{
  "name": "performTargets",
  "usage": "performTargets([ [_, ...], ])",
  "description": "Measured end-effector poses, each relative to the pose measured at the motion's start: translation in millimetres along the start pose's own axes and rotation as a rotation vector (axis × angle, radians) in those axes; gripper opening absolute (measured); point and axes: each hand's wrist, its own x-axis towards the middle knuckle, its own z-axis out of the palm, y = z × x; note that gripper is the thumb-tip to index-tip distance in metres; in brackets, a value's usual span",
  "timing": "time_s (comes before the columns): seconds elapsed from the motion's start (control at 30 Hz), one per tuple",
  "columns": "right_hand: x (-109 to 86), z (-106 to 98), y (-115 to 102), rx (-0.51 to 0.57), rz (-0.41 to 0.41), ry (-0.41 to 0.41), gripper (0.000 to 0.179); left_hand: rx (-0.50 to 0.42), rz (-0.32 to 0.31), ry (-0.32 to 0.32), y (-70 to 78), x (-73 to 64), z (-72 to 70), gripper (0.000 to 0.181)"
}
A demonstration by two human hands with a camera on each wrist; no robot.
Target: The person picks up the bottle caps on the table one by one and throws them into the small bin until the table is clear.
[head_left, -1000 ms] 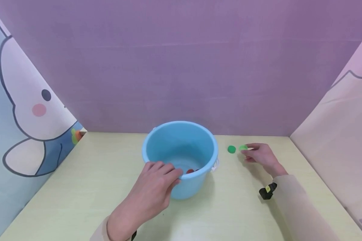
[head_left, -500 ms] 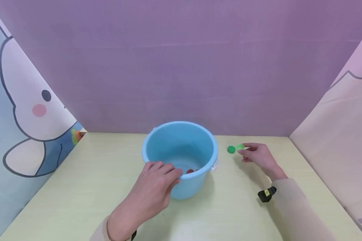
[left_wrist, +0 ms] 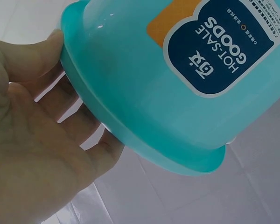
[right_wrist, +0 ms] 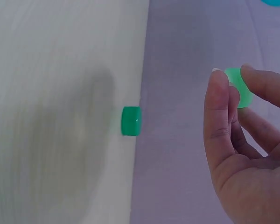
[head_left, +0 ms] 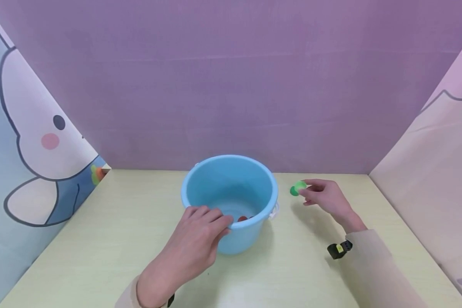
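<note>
The near rim of a light blue bucket (head_left: 243, 241) is gripped by my left hand (head_left: 192, 239), with the thumb on one side of the wall and the fingers on the other, as the left wrist view also shows (left_wrist: 42, 116). To the right of the bucket, my right hand (head_left: 327, 200) pinches a light green bottle cap (right_wrist: 241, 88) between thumb and fingertips, above the table. A darker green bottle cap (right_wrist: 131, 121) lies on the table; in the head view the held cap partly covers it. Small red pieces (head_left: 242, 218) sit inside the bucket, partly hidden by its rim.
The bucket stands on a pale wooden table (head_left: 111, 239). A purple cloth wall (head_left: 231, 85) rises along the table's back edge. Printed cloth panels (head_left: 34, 128) flank both sides. A white handle joint (head_left: 274, 211) sticks out at the bucket's right.
My right hand has moved left and slightly up with the light green cap, which now overlaps the darker cap in the head view. The left hand and bucket have stayed put.
</note>
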Motion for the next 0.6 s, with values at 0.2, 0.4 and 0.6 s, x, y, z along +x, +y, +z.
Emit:
performTargets([
  [0.2,-2.4,2.5,-7.8,-0.033,-0.031,0.009,0.054,-0.001,0.005,0.002,-0.8,-0.6,-0.2,0.022],
  [0.4,-4.4,3.3,-13.4,-0.048,-0.064,0.02,0.052,-0.006,0.009,-0.001,-1.4,-0.6,-0.1,0.022],
  [0.6,-6.1,4.2,-22.2,-0.013,-0.1,0.024,0.051,-0.01,0.01,-0.002,-1.9,0.0,0.1,0.022],
])
